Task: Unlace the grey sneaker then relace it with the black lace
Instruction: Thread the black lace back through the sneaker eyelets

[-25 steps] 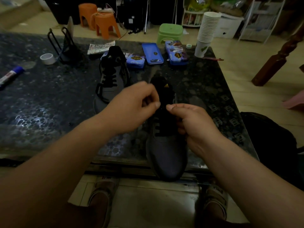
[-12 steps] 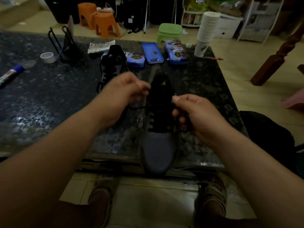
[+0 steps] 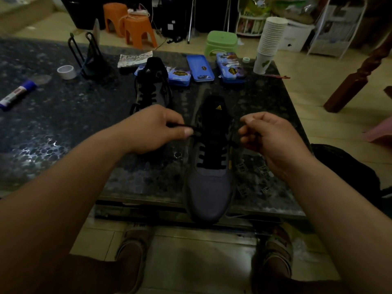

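Observation:
The grey sneaker [image 3: 210, 194] stands on the dark stone table [image 3: 63, 128], toe over the near edge, black tongue with a yellow logo facing away. The black lace [image 3: 210, 154] crosses its lower eyelets. My left hand [image 3: 154, 130] pinches one lace end, drawn out to the left of the tongue. My right hand [image 3: 269, 136] pinches the other lace end on the shoe's right side. Both hands hover level with the upper eyelets.
A second laced sneaker [image 3: 152, 90] stands behind my left hand. Blue tins [image 3: 200, 67], a stack of paper cups [image 3: 270, 43], a tape roll [image 3: 66, 72], a black wire stand [image 3: 89, 56] and a glue stick [image 3: 17, 94] lie on the table. My sandalled feet show below.
My hands have moved apart, from meeting over the tongue to either side of the shoe, pulling the lace ends outward.

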Action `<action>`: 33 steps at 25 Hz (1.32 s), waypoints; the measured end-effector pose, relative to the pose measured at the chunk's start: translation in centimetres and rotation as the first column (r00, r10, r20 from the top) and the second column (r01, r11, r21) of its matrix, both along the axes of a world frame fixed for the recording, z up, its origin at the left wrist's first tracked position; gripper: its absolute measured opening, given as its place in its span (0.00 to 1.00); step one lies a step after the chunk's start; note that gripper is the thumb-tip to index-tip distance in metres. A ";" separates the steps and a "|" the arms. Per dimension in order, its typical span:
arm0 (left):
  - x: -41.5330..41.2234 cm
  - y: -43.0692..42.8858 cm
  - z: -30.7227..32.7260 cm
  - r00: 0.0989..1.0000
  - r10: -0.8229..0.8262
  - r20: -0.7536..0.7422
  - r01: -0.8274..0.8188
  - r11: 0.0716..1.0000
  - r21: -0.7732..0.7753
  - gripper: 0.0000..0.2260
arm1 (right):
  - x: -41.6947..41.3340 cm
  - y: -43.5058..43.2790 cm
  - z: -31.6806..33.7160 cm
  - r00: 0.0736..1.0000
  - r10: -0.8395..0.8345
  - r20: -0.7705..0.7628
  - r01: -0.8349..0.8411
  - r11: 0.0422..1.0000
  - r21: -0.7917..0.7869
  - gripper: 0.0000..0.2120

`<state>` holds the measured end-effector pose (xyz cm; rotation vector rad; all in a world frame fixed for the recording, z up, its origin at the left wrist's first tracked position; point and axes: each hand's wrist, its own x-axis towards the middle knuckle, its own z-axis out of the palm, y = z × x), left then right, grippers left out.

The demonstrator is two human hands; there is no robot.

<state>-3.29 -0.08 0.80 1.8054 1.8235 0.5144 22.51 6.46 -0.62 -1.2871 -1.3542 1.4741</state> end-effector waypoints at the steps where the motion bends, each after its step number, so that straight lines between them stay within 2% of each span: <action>1: -0.3 0.2 0.0 0.991 0.062 0.115 -0.067 0.997 0.039 0.13 | -0.2 -0.1 -0.2 0.999 0.009 0.051 -0.011 0.999 0.036 0.06; 3: -0.4 0.4 0.0 0.914 0.167 0.370 -0.205 0.977 0.064 0.14 | -0.9 -0.4 -0.2 0.989 0.000 0.151 -0.020 0.991 0.134 0.06; 5: -0.2 0.5 0.2 0.858 0.185 0.479 -0.274 0.954 0.122 0.13 | -1.6 -0.6 0.4 0.972 -0.044 0.229 -0.027 0.955 0.297 0.06; 6: 0.0 0.4 0.4 0.871 0.164 0.462 -0.277 0.943 0.187 0.14 | -2.1 -0.8 0.9 0.968 -0.049 0.247 -0.053 0.919 0.391 0.06; 8: 0.8 0.4 1.0 0.921 0.104 0.376 -0.235 0.917 0.322 0.15 | -3.6 -1.1 2.3 0.966 0.077 0.247 -0.196 0.841 0.504 0.12; 10: 1.7 0.5 1.2 0.954 0.044 0.298 -0.166 0.903 0.397 0.14 | -5.6 -1.5 3.5 0.926 0.233 0.296 -0.356 0.796 0.489 0.19; 12: 2.2 0.7 0.8 0.976 0.041 0.214 -0.132 0.893 0.431 0.13 | -7.1 -1.2 4.2 0.887 0.260 0.381 -0.417 0.805 0.423 0.19; 15: 1.5 0.6 0.5 0.994 0.073 0.086 -0.101 0.912 0.398 0.11 | -6.2 -0.1 4.4 0.861 0.249 0.444 -0.409 0.859 0.310 0.05; 17: 0.5 0.4 0.8 1.000 0.023 0.007 -0.024 0.950 0.312 0.11 | -4.8 -0.1 4.5 0.850 0.277 0.448 -0.417 0.873 0.253 0.07; 20: -0.2 0.5 1.3 0.992 -0.031 -0.121 0.063 0.959 0.277 0.11 | -3.5 -0.5 4.9 0.876 0.272 0.399 -0.390 0.885 0.253 0.14; 21: -0.2 0.5 1.5 0.997 -0.016 -0.081 0.038 0.961 0.274 0.13 | -3.4 -0.6 5.0 0.900 0.276 0.337 -0.365 0.900 0.238 0.15; 24: -0.1 -0.2 2.2 0.963 0.081 0.258 -0.148 0.956 0.253 0.16 | -3.3 -0.5 5.5 0.954 0.259 0.150 -0.283 0.943 0.174 0.18; 27: 0.2 -0.8 2.9 0.858 0.035 0.512 -0.192 0.947 0.258 0.16 | -3.2 -0.8 6.3 0.937 0.326 0.127 -0.340 0.933 0.114 0.24; 30: 2.2 -0.6 2.8 0.832 -0.052 0.553 -0.096 0.967 0.236 0.15 | -3.4 -1.1 6.8 0.873 0.458 0.164 -0.477 0.873 0.099 0.22; 33: 2.8 -0.2 2.6 0.845 -0.002 0.535 -0.129 0.970 0.208 0.16 | -3.0 -0.4 6.7 0.885 0.446 0.131 -0.463 0.872 0.159 0.15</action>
